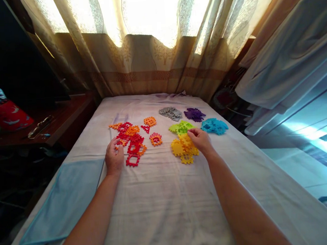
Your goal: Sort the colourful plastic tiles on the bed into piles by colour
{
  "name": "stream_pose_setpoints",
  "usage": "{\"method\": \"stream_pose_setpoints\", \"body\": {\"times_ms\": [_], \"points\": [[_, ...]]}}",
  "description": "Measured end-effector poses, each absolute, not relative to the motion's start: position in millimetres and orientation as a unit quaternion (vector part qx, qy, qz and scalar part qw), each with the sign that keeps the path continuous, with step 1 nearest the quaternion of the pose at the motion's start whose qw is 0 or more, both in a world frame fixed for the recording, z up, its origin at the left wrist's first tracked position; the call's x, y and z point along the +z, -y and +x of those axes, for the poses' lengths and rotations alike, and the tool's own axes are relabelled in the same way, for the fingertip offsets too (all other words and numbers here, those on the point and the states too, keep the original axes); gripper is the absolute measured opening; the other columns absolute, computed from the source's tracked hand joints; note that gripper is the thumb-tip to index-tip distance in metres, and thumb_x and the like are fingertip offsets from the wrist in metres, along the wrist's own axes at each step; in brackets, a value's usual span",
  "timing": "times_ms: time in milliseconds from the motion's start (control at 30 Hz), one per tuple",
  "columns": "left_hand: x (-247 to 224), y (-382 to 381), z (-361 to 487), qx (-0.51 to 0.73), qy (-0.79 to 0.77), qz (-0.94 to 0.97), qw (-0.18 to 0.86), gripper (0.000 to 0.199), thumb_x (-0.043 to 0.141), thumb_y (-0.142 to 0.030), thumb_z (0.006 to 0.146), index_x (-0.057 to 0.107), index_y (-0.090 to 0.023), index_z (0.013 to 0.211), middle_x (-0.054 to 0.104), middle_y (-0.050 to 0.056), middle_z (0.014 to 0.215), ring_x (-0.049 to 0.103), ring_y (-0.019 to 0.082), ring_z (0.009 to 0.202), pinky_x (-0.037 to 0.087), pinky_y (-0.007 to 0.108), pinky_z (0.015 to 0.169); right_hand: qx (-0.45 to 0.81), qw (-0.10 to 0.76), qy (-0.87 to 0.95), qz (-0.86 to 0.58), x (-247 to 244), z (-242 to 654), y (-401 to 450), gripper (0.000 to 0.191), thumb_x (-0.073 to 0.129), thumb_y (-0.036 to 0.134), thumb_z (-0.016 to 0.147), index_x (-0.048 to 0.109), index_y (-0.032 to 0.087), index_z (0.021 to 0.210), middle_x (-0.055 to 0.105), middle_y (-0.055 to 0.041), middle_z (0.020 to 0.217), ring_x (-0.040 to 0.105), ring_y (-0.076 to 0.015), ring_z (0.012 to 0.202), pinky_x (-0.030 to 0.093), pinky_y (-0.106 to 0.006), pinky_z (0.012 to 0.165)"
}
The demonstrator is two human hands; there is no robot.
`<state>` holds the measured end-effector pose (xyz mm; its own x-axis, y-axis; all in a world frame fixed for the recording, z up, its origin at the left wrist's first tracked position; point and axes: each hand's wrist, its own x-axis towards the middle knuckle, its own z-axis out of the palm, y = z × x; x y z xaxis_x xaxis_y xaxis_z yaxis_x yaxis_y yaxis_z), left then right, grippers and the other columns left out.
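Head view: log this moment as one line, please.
left hand: beside red-orange pile | right hand: at yellow pile | farther back: lime pile, gray pile, purple pile, blue pile | near left forearm: blue cloth

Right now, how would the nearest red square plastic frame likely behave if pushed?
The red square plastic frame looks light, with its hollow middle. Lying flat, it would probably slide, not roll. Its toothed edge might snag the white fabric sheet.
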<state>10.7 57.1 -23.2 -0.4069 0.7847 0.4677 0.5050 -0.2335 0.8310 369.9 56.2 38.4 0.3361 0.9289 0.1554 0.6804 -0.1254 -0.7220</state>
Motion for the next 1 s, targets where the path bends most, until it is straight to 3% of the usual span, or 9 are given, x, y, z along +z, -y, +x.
{"method": "stream_pose_setpoints", "body": {"times_ms": [167,300,400,567,733,1000], "points": [[-19.5,-56.4,12.5,0.561,-0.615,0.548,0.084,0.03,0.053,-0.027,0.083,0.068,-0.019,0.106,0.066,0.012,0.125,0.06,0.023,0.121,0.041,0.039,0.112,0.05,0.297,0.586,-0.752,44.8,361.6,-43.0,0.038,0.046,0.038,0.089,0.071,0.016,0.107,0.07,-0.0146,0.111,0.063,-0.0246,0.101,0.047,-0.036,0.088],[-18.8,-57.3,12.8,0.558,-0.623,0.543,0.076,0.028,0.053,-0.025,0.081,0.068,-0.019,0.104,0.067,0.011,0.123,0.06,0.023,0.12,0.041,0.039,0.111,-0.045,0.214,0.703,-0.677,51.1,343.6,-27.1,0.043,0.053,0.046,0.09,0.068,0.02,0.121,0.057,-0.016,0.138,0.046,-0.0312,0.13,0.031,-0.049,0.109],[-19.6,-58.1,12.2,0.555,-0.624,0.545,0.071,0.028,0.053,-0.024,0.08,0.068,-0.02,0.103,0.068,0.01,0.119,0.06,0.023,0.119,0.041,0.039,0.111,-0.056,0.104,0.782,-0.612,52.6,328.1,-19.9,0.05,0.057,0.058,0.086,0.067,0.026,0.123,0.047,-0.0141,0.149,0.036,-0.037,0.136,0.02,-0.061,0.11],[-21.4,-59.0,12.2,0.555,-0.625,0.546,0.063,0.027,0.053,-0.024,0.079,0.068,-0.02,0.101,0.067,0.01,0.119,0.06,0.024,0.119,0.042,0.039,0.11,-0.064,0.002,0.802,-0.593,51.0,317.9,-19.6,0.047,0.053,0.057,0.088,0.069,0.024,0.116,0.055,-0.0162,0.141,0.041,-0.0382,0.129,0.023,-0.065,0.105],[-22.0,-59.7,11.6,0.551,-0.629,0.545,0.06,0.028,0.054,-0.025,0.079,0.068,-0.021,0.102,0.067,0.01,0.12,0.06,0.024,0.119,0.043,0.039,0.109,-0.072,0.006,0.796,-0.601,48.9,316.5,-19.9,0.045,0.051,0.055,0.09,0.069,0.021,0.113,0.067,-0.0165,0.117,0.05,-0.0355,0.115,0.022,-0.063,0.106],[-18.9,-57.3,11.5,0.538,-0.636,0.548,0.068,0.029,0.053,-0.026,0.08,0.068,-0.019,0.104,0.066,0.012,0.124,0.06,0.025,0.119,0.041,0.04,0.11,-0.087,0.029,0.784,-0.614,46.1,328.0,-12.1,0.04,0.048,0.048,0.091,0.069,0.018,0.107,0.067,-0.0174,0.109,0.051,-0.0345,0.108,0.023,-0.061,0.104]]}}
